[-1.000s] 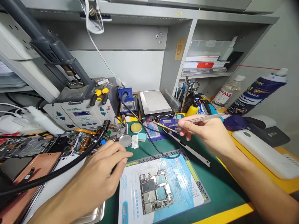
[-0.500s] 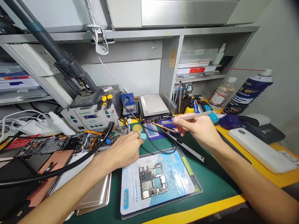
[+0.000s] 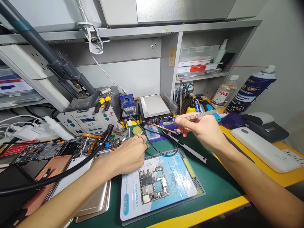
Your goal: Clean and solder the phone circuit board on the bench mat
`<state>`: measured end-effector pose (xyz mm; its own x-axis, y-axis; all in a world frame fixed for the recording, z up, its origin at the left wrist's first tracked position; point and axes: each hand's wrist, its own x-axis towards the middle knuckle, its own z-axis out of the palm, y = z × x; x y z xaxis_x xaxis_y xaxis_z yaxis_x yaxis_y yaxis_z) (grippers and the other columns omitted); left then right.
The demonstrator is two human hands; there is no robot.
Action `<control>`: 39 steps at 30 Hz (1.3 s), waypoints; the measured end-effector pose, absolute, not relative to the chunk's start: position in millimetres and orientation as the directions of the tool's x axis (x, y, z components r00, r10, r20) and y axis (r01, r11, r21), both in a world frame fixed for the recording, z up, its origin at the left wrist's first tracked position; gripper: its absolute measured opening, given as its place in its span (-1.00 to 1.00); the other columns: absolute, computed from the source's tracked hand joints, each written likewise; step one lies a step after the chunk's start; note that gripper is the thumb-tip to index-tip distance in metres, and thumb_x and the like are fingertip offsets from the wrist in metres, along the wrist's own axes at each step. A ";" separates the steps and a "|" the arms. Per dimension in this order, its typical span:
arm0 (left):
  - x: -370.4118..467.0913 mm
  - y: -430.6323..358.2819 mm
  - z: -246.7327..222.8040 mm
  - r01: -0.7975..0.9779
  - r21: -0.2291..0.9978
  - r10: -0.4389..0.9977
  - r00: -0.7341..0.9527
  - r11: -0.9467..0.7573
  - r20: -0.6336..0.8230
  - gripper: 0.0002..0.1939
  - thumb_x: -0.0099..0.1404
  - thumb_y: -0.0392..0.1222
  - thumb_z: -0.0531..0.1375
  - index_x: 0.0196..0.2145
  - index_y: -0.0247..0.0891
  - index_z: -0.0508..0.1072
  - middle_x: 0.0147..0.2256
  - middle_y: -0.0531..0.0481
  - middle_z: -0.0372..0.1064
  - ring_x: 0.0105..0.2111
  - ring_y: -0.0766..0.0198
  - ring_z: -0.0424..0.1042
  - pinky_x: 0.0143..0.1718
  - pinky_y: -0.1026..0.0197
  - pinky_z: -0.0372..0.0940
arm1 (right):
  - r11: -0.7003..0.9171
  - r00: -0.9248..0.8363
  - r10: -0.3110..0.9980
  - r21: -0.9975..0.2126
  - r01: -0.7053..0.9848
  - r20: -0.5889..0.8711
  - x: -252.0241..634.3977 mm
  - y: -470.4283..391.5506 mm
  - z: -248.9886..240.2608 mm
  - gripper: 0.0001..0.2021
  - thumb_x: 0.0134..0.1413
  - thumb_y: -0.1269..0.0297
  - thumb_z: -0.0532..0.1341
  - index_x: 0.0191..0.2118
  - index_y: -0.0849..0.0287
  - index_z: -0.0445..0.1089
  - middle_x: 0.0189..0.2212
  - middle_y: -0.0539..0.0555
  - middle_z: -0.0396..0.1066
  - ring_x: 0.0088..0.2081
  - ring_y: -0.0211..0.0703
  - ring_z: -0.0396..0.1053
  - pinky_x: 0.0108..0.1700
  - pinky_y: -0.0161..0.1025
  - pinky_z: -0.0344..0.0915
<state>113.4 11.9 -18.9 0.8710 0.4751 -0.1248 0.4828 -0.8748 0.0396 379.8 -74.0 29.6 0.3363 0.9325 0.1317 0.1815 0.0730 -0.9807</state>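
Metal tweezers (image 3: 199,115) are pinched in my right hand (image 3: 201,126), raised above the mat right of the middle. My left hand (image 3: 134,152) is closed just beyond the upper left corner of a blue and white pad (image 3: 175,180); a small light-blue piece shows at its fingertips, mostly hidden. A round yellowish item (image 3: 137,130) sits right behind its fingers. On the pad lies a phone circuit board (image 3: 153,184) with a dark square chip.
A black cable (image 3: 177,152) loops behind the pad, near a white strip-like tool (image 3: 192,152). Phone parts and a thick black hose (image 3: 78,166) fill the left. A heating plate (image 3: 155,106), rework station (image 3: 90,120) and spray can (image 3: 253,90) stand behind.
My left hand has closed further over the light-blue piece, which now shows less. The view has shifted slightly; my right hand still holds the tweezers in nearly the same place.
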 end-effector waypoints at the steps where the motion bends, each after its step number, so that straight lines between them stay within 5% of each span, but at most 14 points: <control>1: 114.2 11.5 -18.4 0.481 0.034 0.474 0.871 -0.876 -0.127 -0.66 0.58 0.01 0.33 0.14 -0.25 0.56 0.12 -0.14 0.57 0.06 0.09 0.60 0.12 -0.10 0.58 | 0.078 0.334 0.933 -0.981 0.178 0.135 380.0 -73.9 29.2 -0.51 -0.18 -0.13 0.72 -0.38 0.20 0.69 -0.54 0.08 0.60 -0.53 -0.16 0.44 -0.44 -0.19 0.42; 20: 119.3 8.6 -11.8 0.395 0.013 0.390 0.912 -0.919 -0.128 -0.61 0.58 0.04 0.33 0.21 -0.23 0.54 0.18 -0.17 0.54 0.09 0.06 0.60 0.14 -0.12 0.58 | 0.129 0.342 0.926 -0.986 0.109 0.158 384.7 -70.1 22.4 -0.56 -0.25 -0.01 0.76 -0.38 0.22 0.74 -0.56 0.09 0.62 -0.54 -0.20 0.47 -0.51 -0.30 0.41; 39: 135.8 -23.7 3.2 0.460 -0.058 0.460 0.859 -0.886 -0.225 -0.67 0.57 0.08 0.34 -0.03 -0.27 0.60 0.02 -0.11 0.60 0.11 0.05 0.59 0.25 -0.21 0.49 | 0.174 0.337 0.920 -0.979 0.102 0.199 390.1 -69.0 20.9 -0.68 -0.10 0.09 0.68 -0.37 0.24 0.72 -0.55 0.08 0.62 -0.53 -0.19 0.47 -0.50 -0.28 0.44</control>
<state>135.8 -23.7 3.2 0.8587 0.4605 -0.2250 0.4600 -0.8860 -0.0576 390.1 -69.0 20.9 0.3368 0.9204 0.1986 0.1024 0.1739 -0.9794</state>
